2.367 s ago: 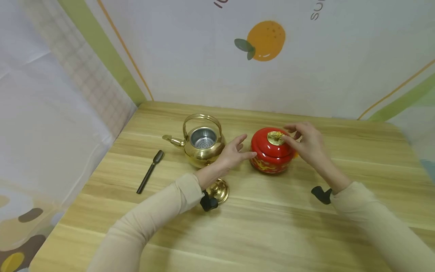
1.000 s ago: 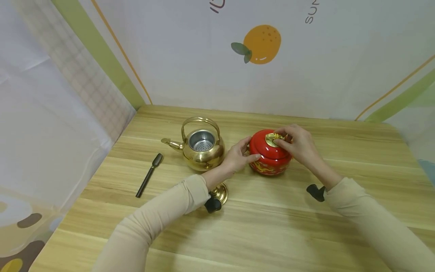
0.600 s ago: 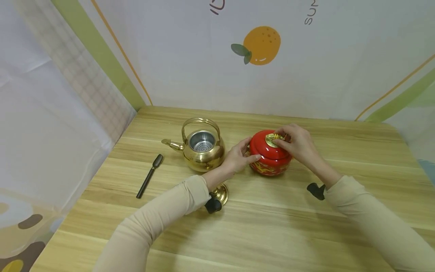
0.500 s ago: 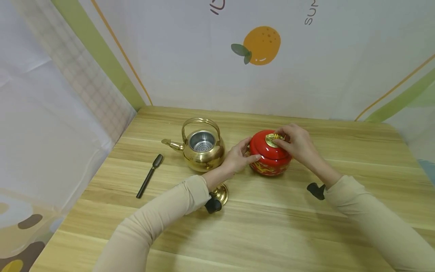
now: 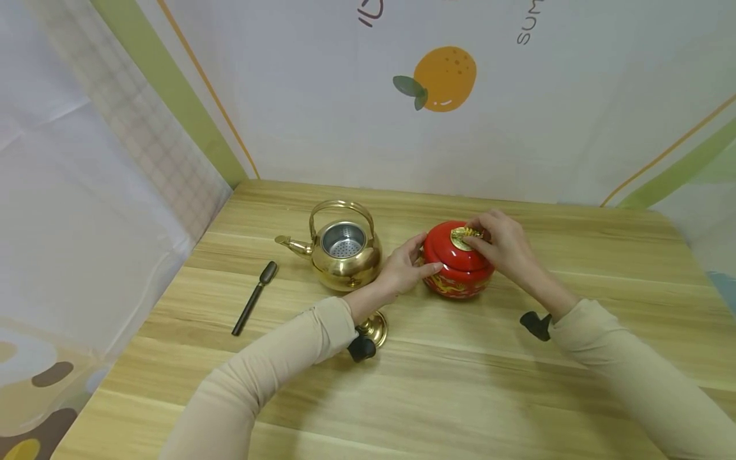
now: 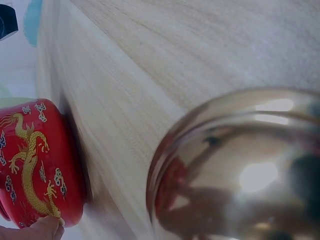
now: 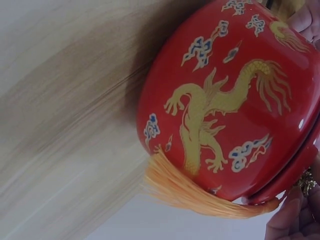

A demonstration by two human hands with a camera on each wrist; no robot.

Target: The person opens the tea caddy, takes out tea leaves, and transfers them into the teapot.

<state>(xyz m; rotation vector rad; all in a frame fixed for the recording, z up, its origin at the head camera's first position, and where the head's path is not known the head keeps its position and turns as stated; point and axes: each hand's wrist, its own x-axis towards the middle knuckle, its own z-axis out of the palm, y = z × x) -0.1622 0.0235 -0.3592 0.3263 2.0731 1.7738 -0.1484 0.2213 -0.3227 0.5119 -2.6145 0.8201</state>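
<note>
A red lidded jar (image 5: pixel 457 281) with gold dragons stands right of the table's middle, its red lid (image 5: pixel 445 252) on top. My left hand (image 5: pixel 399 268) holds the jar's left side, thumb at the front and fingers reaching round behind. From the right, my right hand (image 5: pixel 506 246) pinches the gold knob (image 5: pixel 458 237) of the lid. An orange tassel (image 7: pixel 195 195) hangs by the jar in the right wrist view. Just left of my left hand is a gold teapot (image 5: pixel 345 271), uncovered, with a metal strainer (image 5: pixel 344 241) inside.
Under my left wrist lies a gold teapot lid (image 5: pixel 377 329), partly hidden; it looms large in the left wrist view. A dark scoop (image 5: pixel 253 300) lies at the left of the wooden table (image 5: pixel 437 409). A printed cloth (image 5: pixel 322 115) hangs behind.
Over the earlier frames my left hand has moved right onto the jar's side, and my right fingers have settled on the lid's knob. Both hands have stayed nearly still since.
</note>
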